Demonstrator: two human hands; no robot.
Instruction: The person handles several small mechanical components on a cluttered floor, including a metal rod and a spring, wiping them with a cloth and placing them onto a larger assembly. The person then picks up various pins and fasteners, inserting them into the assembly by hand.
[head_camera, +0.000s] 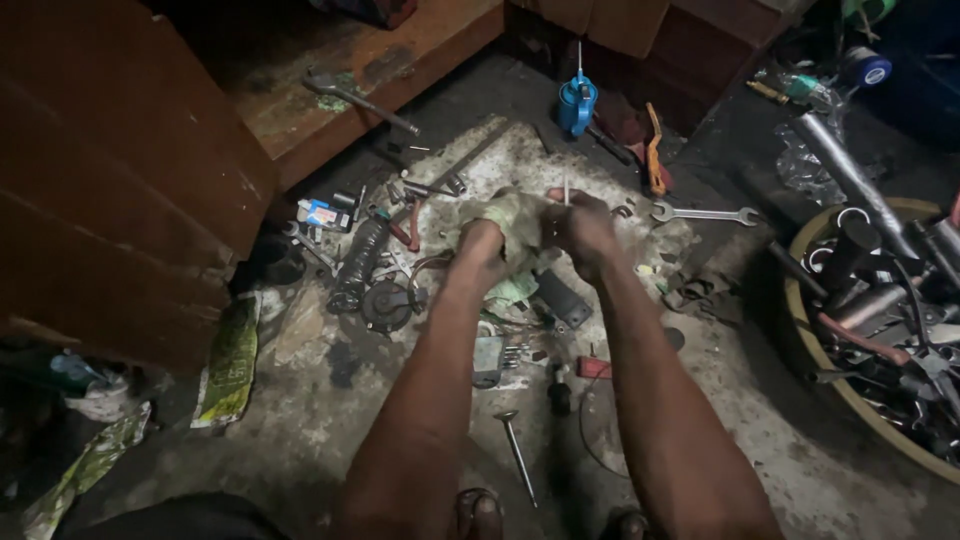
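Both: left hand (482, 243), right hand (583, 228) clutch rag (517, 218) | blue-white packet (322, 213) left

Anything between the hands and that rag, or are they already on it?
Nothing visible in between. The left hand grips the dirty rag directly, and the right hand meets it, pinching a thin rod upright.

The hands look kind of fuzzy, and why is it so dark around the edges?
Head view: the left hand and right hand, on a rag, are blurred; light falls on the middle of the floor, the corners sink into shadow; the open-ended wrench looks sharper.
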